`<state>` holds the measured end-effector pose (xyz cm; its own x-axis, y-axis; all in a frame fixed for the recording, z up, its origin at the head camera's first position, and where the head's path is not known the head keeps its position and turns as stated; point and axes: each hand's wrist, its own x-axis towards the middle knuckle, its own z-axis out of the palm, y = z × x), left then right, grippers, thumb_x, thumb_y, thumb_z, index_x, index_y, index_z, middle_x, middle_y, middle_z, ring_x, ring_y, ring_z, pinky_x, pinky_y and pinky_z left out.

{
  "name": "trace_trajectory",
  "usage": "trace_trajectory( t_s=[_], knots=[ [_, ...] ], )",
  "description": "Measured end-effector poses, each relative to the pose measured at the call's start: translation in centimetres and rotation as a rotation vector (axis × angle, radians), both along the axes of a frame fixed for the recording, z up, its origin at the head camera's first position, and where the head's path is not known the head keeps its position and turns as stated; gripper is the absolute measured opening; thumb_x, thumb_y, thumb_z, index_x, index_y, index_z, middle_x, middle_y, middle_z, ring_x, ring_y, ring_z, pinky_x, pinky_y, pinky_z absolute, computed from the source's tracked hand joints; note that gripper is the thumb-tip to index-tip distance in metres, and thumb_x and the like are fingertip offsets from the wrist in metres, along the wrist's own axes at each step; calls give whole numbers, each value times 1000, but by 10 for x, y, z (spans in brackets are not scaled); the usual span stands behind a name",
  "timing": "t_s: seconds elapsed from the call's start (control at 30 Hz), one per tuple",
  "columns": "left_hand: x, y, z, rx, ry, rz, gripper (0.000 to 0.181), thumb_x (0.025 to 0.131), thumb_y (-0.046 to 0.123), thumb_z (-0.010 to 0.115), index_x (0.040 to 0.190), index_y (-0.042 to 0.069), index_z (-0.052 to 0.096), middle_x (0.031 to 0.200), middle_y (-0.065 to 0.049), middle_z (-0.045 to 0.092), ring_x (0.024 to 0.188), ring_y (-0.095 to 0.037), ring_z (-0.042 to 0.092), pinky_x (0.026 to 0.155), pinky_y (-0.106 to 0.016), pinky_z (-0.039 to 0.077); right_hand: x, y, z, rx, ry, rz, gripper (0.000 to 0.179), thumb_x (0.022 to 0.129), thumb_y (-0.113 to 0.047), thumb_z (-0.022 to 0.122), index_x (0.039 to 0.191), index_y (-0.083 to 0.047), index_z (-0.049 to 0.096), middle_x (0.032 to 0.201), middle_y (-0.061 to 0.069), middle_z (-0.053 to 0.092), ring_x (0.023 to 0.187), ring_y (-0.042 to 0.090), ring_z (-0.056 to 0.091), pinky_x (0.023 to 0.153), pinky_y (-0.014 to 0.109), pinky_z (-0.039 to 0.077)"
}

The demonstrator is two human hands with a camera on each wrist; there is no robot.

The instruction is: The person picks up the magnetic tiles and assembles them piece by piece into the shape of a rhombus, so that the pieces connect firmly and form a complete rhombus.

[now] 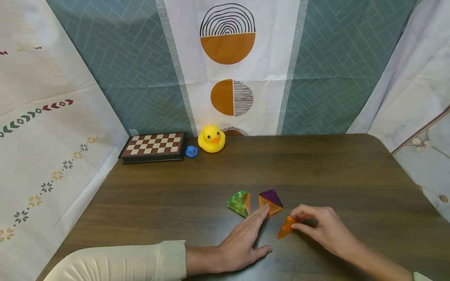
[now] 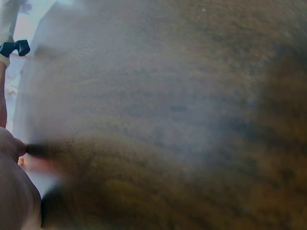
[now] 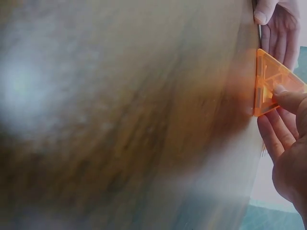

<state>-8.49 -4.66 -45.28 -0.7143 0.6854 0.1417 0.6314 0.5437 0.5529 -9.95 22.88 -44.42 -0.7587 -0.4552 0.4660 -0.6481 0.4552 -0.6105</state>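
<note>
My right hand (image 1: 325, 226) pinches a translucent orange triangular tile (image 1: 286, 228) between thumb and fingers, tilted up with its lower tip close to the table. In the right wrist view that orange tile (image 3: 276, 72) shows a framed triangle, the thumb across its face. My left hand (image 1: 242, 244) lies palm down with straight fingers, the fingertips touching an orange tile (image 1: 275, 210) that adjoins a purple tile (image 1: 271, 196). Left of those fingertips are green tiles (image 1: 236, 203) against an orange piece (image 1: 247, 200). The left wrist view is mostly blurred table.
A brown-and-white checkered board box (image 1: 152, 146) sits at the table's back left. Beside it are a small blue duck (image 1: 191, 151) and a larger yellow rubber duck (image 1: 211, 140). Patterned cloths hang behind the wooden table (image 1: 168, 203) and at both sides.
</note>
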Motion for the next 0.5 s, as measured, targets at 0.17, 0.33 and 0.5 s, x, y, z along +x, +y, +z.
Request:
trace_trajectory(
  t_s=[0.17, 0.33, 0.5],
  knots=[
    [0, 0, 0, 0, 4, -3, 96, 100, 35, 78, 169, 3, 18, 174, -13, 24, 158, -26, 29, 124, -43, 33, -4, -6, 2, 0, -10, 3, 38, 78, 0, 92, 100, -26, 74, 96, -13, 77, 86, 8, 75, 72, 27, 63],
    [-1, 0, 0, -3, -3, -6, 96, 100, 35, 77, 169, 3, 18, 174, -13, 24, 158, -26, 28, 124, -44, 33, -7, -11, 3, 2, -24, 9, 37, 79, -1, 92, 100, -26, 75, 97, -12, 78, 87, 8, 75, 72, 29, 63],
    [-1, 0, 0, -3, -4, -5, 95, 100, 35, 77, 169, 3, 19, 174, -13, 25, 158, -26, 29, 124, -44, 33, -11, -15, 4, -8, -53, 20, 36, 80, 1, 90, 100, -25, 75, 98, -12, 78, 87, 7, 75, 72, 31, 64]
  ],
)
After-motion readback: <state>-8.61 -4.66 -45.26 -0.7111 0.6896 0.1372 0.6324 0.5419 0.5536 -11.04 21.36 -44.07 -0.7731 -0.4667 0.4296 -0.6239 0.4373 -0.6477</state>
